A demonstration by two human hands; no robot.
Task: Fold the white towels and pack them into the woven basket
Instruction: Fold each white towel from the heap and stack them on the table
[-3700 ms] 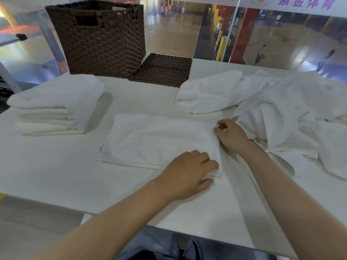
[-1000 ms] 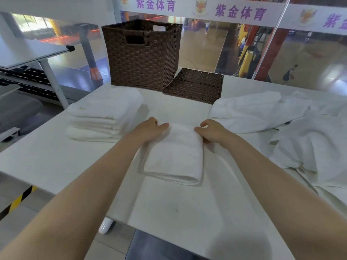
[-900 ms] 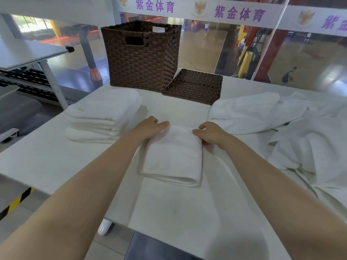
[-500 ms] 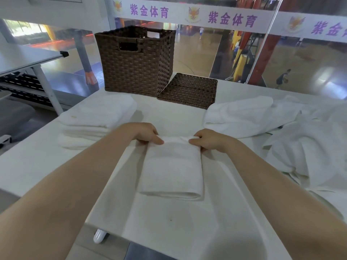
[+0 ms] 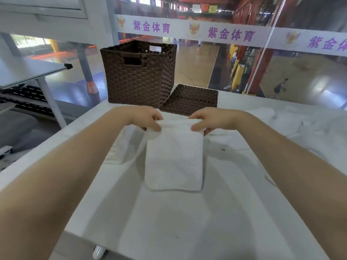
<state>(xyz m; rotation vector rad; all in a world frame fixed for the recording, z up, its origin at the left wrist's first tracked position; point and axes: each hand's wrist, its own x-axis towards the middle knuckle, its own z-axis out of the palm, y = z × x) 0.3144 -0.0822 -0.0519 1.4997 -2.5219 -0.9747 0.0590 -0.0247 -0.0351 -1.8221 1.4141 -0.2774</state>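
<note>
Two hands grip folded towel.

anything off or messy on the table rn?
Nothing damaged or spilled. The folded towel is square and held at its far corners by the left hand and right hand. Only untidy spot: the unfolded towels heaped at the right. The basket lid lies flat beside the open woven basket.

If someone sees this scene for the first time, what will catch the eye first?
The folded white towel at the centre, pinched at its far corners by the left hand and right hand. Behind it stands the dark woven basket, with its flat lid lying to the right.
</note>
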